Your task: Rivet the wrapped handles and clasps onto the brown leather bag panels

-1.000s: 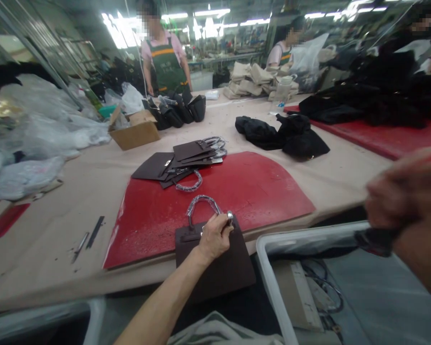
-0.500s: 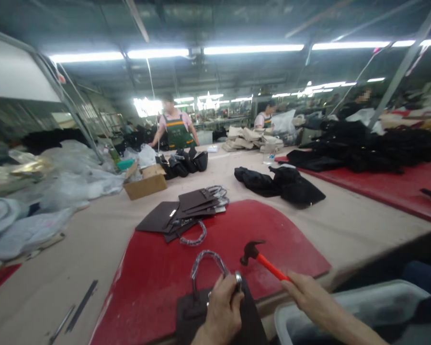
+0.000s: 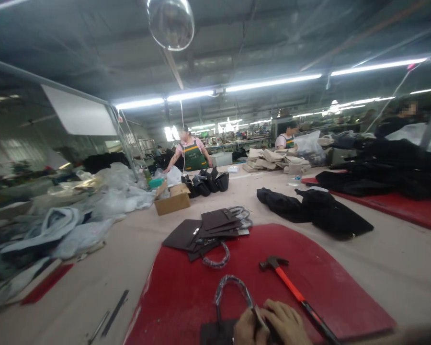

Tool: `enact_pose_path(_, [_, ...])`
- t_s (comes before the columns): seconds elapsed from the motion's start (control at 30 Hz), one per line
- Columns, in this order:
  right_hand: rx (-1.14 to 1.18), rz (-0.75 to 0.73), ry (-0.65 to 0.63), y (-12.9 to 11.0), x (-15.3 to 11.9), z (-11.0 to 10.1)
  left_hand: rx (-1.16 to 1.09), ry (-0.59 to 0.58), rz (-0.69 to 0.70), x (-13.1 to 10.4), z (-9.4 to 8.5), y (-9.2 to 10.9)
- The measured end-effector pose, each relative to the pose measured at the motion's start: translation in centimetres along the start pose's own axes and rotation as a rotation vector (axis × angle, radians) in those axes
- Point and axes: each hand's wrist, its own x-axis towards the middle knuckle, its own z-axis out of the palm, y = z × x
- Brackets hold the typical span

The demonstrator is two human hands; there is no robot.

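Note:
At the bottom of the head view, a dark brown bag panel [image 3: 215, 331] with a plastic-wrapped handle [image 3: 233, 281] lies at the near edge of the red mat. My left hand [image 3: 247, 328] is closed on this panel just right of the handle. Against it presses my right hand [image 3: 287, 322], its fingers bent and held together over a small pale or shiny piece between the hands. What exactly that piece is stays hidden. A claw hammer [image 3: 289, 283] with an orange and black handle lies on the mat, right of my right hand, untouched.
More dark brown panels with wrapped handles [image 3: 219, 223] are piled at the far edge of the red mat [image 3: 290, 244]. Black bags [image 3: 316, 211] lie beyond, right. A cardboard box [image 3: 172, 202] and plastic wrap [image 3: 118, 191] stand left. Across the table is a person in a green apron [image 3: 194, 155].
My right hand has put the hammer down on the mat and moved left to meet my left hand at the panel. The view has tilted up and swung left.

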Motion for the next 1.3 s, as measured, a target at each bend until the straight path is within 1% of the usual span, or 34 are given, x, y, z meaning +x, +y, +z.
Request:
enact_pose_path(0.07, [-0.024,0.035,0.043,-0.9,-0.4,-0.1,-0.087,0.055,-0.218,0.7,-1.5,1.0])
enact_pose_path(0.1, [-0.039,0.035,0.050,-1.4,-0.6,-0.3,-0.116,0.100,-0.319,1.2,-2.7,1.5])
enact_pose_path(0.13, [-0.055,0.030,0.053,-1.8,-0.6,-0.5,-0.127,0.141,-0.389,1.8,-4.3,1.8])
enact_pose_path(0.17, [-0.070,0.023,0.055,-2.0,-0.6,-0.6,-0.122,0.162,-0.426,2.5,-6.2,2.0])
enact_pose_path(0.2, [-0.086,0.013,0.064,-2.0,-0.4,-0.6,-0.074,0.171,-0.443,3.2,-8.5,2.0])
enact_pose_path(0.23, [-0.103,0.001,0.083,-1.8,-0.2,-0.3,0.042,0.155,-0.463,3.9,-11.1,1.9])
enact_pose_path(0.3, [-0.134,-0.029,0.157,-0.9,0.3,0.7,0.408,0.107,-0.533,4.8,-17.0,1.3])
enact_pose_path(0.33, [-0.149,-0.047,0.198,-0.3,0.5,1.4,0.528,0.111,-0.583,5.1,-20.2,0.9])
enact_pose_path(0.4, [-0.172,-0.097,0.274,0.9,1.1,2.8,0.717,0.133,-0.684,5.2,-26.3,0.1])
enact_pose_path(0.47, [-0.185,-0.141,0.328,1.6,1.5,3.7,0.867,0.128,-0.787,4.9,-31.6,-0.7])
enact_pose_path(0.5, [-0.189,-0.157,0.345,1.7,1.6,3.9,0.935,0.105,-0.836,4.6,-33.6,-1.1])
enact_pose_path(0.53, [-0.192,-0.167,0.353,1.7,1.7,4.0,0.993,0.071,-0.881,4.3,-35.3,-1.5])
enact_pose_path(0.57, [-0.195,-0.171,0.357,1.6,1.7,4.0,1.042,0.029,-0.919,4.0,-36.5,-1.8])
enact_pose_path(0.63, [-0.198,-0.167,0.346,1.1,1.6,3.6,1.121,-0.068,-0.962,3.2,-37.9,-2.5])
enact_pose_path(0.7, [-0.202,-0.140,0.323,0.2,1.3,3.0,1.186,-0.164,-0.958,2.4,-38.2,-2.9])
enact_pose_path(0.8, [-0.201,-0.088,0.270,-1.6,1.0,2.2,1.267,-0.269,-0.906,1.6,-37.5,-2.9])
enact_pose_path(0.87, [-0.183,-0.057,0.240,-2.9,1.0,2.0,1.345,-0.277,-0.830,1.5,-36.5,-2.6])
enact_pose_path(0.93, [-0.151,-0.012,0.262,-4.0,1.1,2.2,1.386,-0.230,-0.701,1.4,-34.6,-2.0])
enact_pose_path(1.0, [-0.113,0.023,0.309,-4.7,1.4,2.6,1.301,-0.182,-0.499,1.0,-31.5,-1.0])
enact_pose_path(1.1, [-0.081,0.060,0.366,-5.2,1.7,3.3,1.009,-0.187,-0.175,0.0,-24.9,1.0])
enact_pose_path(1.13, [-0.072,0.061,0.372,-5.2,1.7,3.5,0.929,-0.220,-0.098,-0.3,-22.7,1.5])
enact_pose_path(1.2, [-0.046,0.043,0.368,-5.1,1.8,3.6,0.823,-0.296,-0.013,-0.8,-18.8,2.3])
enact_pose_path(1.23, [-0.034,0.028,0.357,-5.1,1.8,3.6,0.800,-0.336,0.007,-0.9,-17.3,2.4])
enact_pose_path(1.3, [-0.017,-0.003,0.328,-4.9,1.8,3.5,0.803,-0.395,0.015,-1.0,-15.4,2.3])
